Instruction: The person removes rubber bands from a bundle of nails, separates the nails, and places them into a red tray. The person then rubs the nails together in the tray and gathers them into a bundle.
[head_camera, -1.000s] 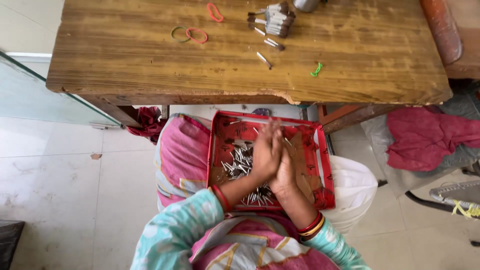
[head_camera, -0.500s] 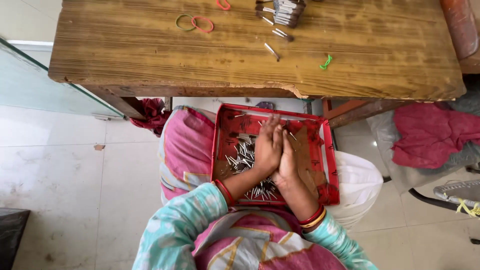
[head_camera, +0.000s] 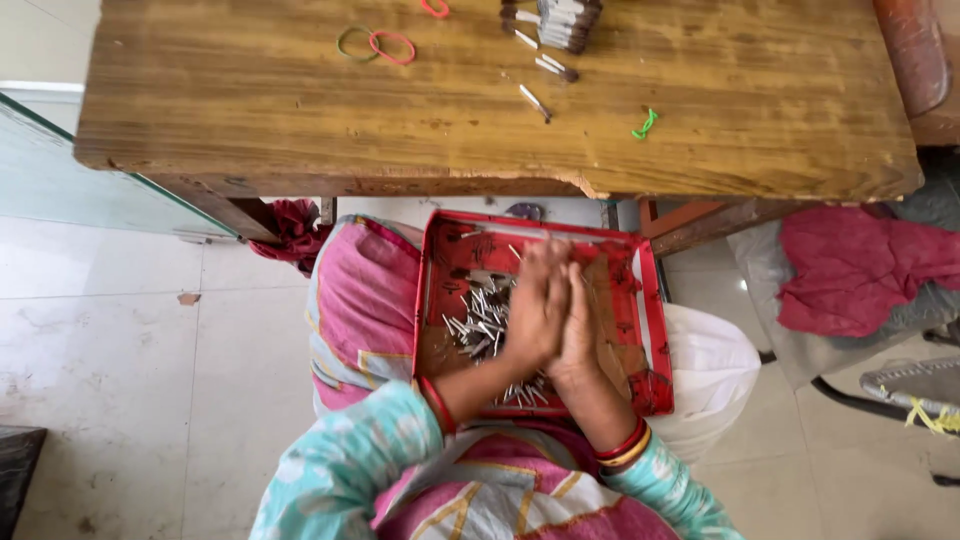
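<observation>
Hands pressed palm to palm over a red tray of small metal sticks

Rubber bands lie at the worktop's left; below, the left hand and right hand press flat together above the red tray, anything between the palms hidden, loose metal sticks heaped just left.

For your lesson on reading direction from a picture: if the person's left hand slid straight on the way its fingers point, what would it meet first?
The left hand points away from the body, toward the table. First in line looks to be the far wall of the red tray, then the wooden table edge beyond, though depth is unclear from above.
</observation>
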